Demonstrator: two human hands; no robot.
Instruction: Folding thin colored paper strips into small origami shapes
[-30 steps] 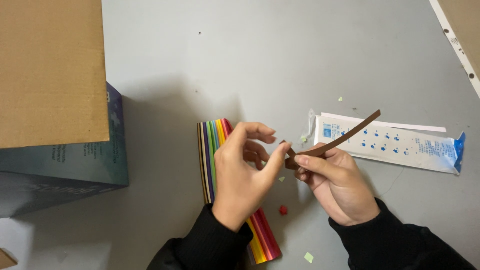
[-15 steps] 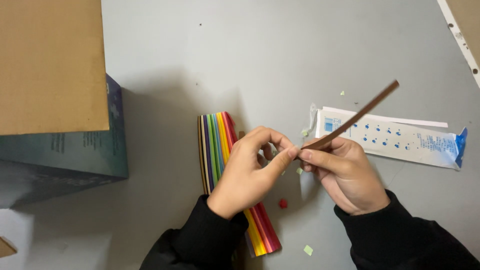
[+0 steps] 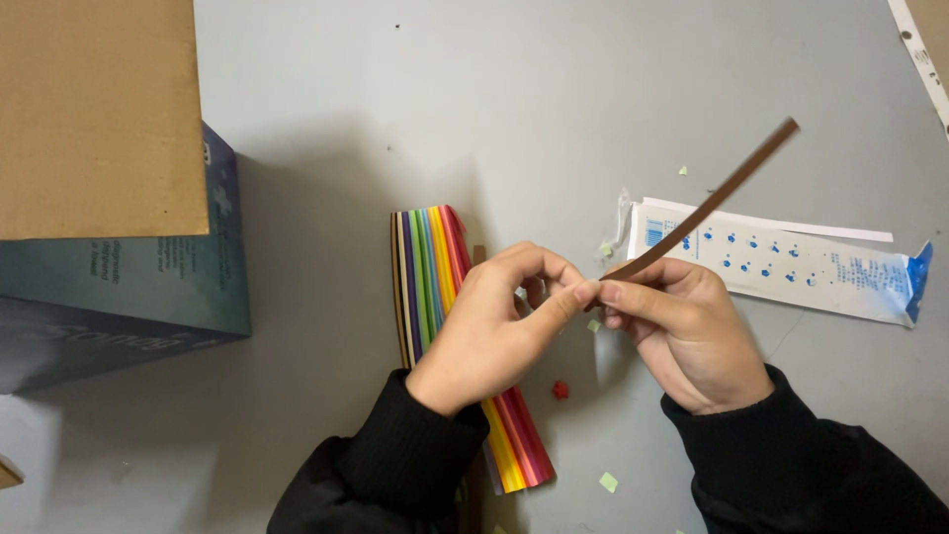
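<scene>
Brown paper strip; rainbow strip stack; red bead, perhaps.

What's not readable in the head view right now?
- Near end of the brown paper strip: hidden between the fingertips of the left hand and right hand.
- Far end of the strip: motion-blurred.
- Middle of the rainbow strip stack: covered by the left hand.
- Cardboard box: cut off by the frame's top and left edges.
</scene>
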